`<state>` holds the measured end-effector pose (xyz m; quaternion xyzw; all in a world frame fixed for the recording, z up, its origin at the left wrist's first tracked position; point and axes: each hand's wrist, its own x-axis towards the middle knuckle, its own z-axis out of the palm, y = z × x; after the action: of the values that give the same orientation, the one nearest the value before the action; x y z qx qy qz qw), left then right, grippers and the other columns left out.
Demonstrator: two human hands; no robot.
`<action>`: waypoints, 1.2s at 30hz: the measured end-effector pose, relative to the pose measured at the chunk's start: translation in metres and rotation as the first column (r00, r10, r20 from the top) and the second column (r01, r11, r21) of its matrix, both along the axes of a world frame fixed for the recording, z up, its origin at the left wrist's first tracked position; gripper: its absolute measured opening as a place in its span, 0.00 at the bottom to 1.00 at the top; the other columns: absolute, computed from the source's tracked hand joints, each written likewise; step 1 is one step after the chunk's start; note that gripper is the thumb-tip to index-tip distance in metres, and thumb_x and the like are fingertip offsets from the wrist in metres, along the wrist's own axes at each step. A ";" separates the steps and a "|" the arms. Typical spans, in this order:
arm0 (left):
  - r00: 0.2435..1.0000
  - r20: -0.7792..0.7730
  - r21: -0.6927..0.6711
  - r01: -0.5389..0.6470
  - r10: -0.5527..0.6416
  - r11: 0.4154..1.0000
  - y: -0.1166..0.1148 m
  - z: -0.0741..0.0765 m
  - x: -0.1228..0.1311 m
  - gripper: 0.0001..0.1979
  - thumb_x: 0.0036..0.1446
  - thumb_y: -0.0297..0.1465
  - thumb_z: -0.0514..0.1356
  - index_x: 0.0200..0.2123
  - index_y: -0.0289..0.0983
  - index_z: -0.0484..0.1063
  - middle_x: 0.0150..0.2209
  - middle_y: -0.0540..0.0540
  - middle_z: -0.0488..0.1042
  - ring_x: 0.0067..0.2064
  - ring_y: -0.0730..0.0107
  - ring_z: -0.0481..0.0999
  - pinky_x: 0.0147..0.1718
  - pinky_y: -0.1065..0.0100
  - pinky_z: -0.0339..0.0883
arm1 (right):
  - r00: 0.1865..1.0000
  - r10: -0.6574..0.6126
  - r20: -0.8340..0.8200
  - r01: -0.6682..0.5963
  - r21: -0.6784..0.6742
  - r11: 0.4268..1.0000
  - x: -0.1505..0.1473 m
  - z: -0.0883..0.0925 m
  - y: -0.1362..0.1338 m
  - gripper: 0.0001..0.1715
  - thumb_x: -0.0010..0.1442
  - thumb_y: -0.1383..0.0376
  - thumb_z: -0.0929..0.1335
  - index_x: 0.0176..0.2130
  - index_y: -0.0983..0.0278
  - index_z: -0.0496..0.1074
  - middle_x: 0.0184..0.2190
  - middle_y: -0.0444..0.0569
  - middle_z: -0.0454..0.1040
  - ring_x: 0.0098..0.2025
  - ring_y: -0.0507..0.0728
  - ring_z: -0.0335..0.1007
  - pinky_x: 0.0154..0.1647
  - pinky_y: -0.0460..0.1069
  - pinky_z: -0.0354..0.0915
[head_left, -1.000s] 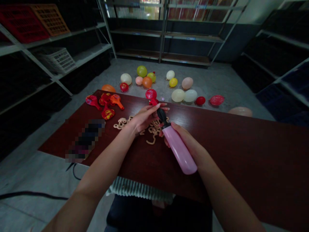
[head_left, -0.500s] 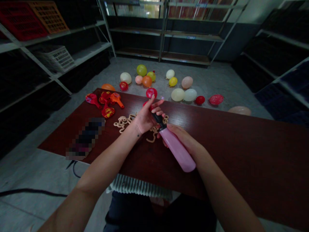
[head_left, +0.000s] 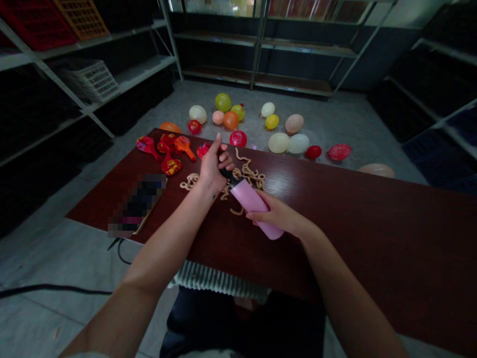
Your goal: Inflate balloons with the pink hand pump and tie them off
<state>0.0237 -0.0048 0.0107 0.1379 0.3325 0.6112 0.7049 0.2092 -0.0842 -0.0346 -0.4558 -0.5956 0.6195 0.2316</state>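
A balloon pump (head_left: 246, 195) with a pink barrel and a black front end slants over the table between my hands. My left hand (head_left: 215, 164) is closed around the black end, thumb raised. Beyond its fingers a limp red balloon (head_left: 202, 150) sticks out; where its neck sits is hidden by the hand. My right hand (head_left: 274, 211) wraps the pink barrel from the right side. Beneath the pump lies a heap of beige, curly long balloons (head_left: 250, 173). Several flat red and orange balloons (head_left: 171, 165) rest at the table's far left.
The dark brown table (head_left: 354, 233) stretches to the right. A pixelated flat object (head_left: 139, 204) lies on its left side. Inflated balloons (head_left: 278, 142) are scattered over the floor behind it. Metal shelves (head_left: 216, 74) stand around, with a white crate (head_left: 97, 79) on the left.
Both hands and the pump have shifted left and slightly farther away. The red balloon has moved left with my left hand, whose fingers have curled in more. My right hand grips lower on the barrel.
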 end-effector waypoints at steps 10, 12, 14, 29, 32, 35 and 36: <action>0.972 0.125 0.050 -0.207 0.199 0.977 0.010 -0.006 -0.013 0.27 0.74 0.35 0.53 0.20 0.37 0.54 0.14 0.57 0.49 0.13 0.81 0.46 0.14 0.73 0.45 | 0.946 -0.082 0.313 -0.076 0.461 0.884 0.012 0.002 0.008 0.43 0.54 0.61 0.75 0.66 0.57 0.65 0.62 0.52 0.73 0.60 0.65 0.71 0.62 0.62 0.66; 0.963 0.124 0.056 -0.249 0.241 0.967 0.014 -0.007 -0.020 0.27 0.74 0.34 0.52 0.19 0.38 0.52 0.15 0.57 0.49 0.13 0.81 0.46 0.15 0.73 0.45 | 0.929 -0.102 0.355 -0.107 0.522 0.846 0.015 0.004 0.009 0.43 0.54 0.63 0.74 0.66 0.57 0.64 0.62 0.52 0.72 0.60 0.65 0.71 0.62 0.62 0.66; 0.954 0.108 0.075 -0.287 0.278 0.955 0.018 -0.008 -0.027 0.28 0.73 0.34 0.53 0.19 0.38 0.50 0.15 0.57 0.48 0.13 0.81 0.46 0.15 0.73 0.46 | 0.895 -0.146 0.421 -0.129 0.559 0.819 0.019 0.007 0.010 0.43 0.54 0.63 0.74 0.66 0.57 0.64 0.61 0.52 0.73 0.59 0.65 0.73 0.61 0.62 0.66; 0.929 0.144 0.188 -0.364 0.341 0.912 0.014 0.000 -0.047 0.33 0.73 0.41 0.53 0.16 0.38 0.45 0.13 0.56 0.45 0.13 0.80 0.45 0.14 0.73 0.48 | 0.639 -0.401 0.656 -0.249 0.670 0.699 0.032 0.006 0.013 0.25 0.57 0.61 0.71 0.54 0.61 0.72 0.50 0.53 0.80 0.49 0.64 0.77 0.46 0.54 0.68; 0.932 0.175 0.229 -0.353 0.318 0.907 0.017 -0.005 -0.046 0.33 0.71 0.38 0.57 0.15 0.38 0.46 0.13 0.56 0.45 0.13 0.80 0.45 0.14 0.73 0.48 | 0.622 -0.417 0.663 -0.270 0.681 0.681 0.034 0.004 0.013 0.23 0.57 0.61 0.71 0.53 0.61 0.72 0.48 0.52 0.80 0.48 0.63 0.76 0.44 0.54 0.68; 0.929 0.157 0.214 -0.364 0.335 0.907 0.017 -0.007 -0.041 0.33 0.72 0.38 0.56 0.16 0.38 0.46 0.13 0.56 0.46 0.13 0.81 0.46 0.14 0.73 0.48 | 0.606 -0.422 0.674 -0.300 0.685 0.663 0.036 0.003 0.012 0.20 0.57 0.61 0.71 0.50 0.61 0.72 0.46 0.53 0.80 0.46 0.63 0.76 0.43 0.53 0.67; 0.928 0.146 0.202 -0.368 0.344 0.908 0.016 -0.006 -0.039 0.32 0.72 0.38 0.56 0.17 0.38 0.46 0.13 0.56 0.46 0.13 0.81 0.46 0.14 0.73 0.48 | 0.599 -0.423 0.680 -0.309 0.684 0.661 0.035 0.002 0.011 0.19 0.57 0.61 0.71 0.49 0.61 0.72 0.45 0.53 0.80 0.46 0.64 0.76 0.43 0.54 0.67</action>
<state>-0.0151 0.0112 0.0044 0.1210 0.2425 0.7698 0.5779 0.2442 -0.0727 -0.0324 -0.5651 -0.8144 0.0362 0.1273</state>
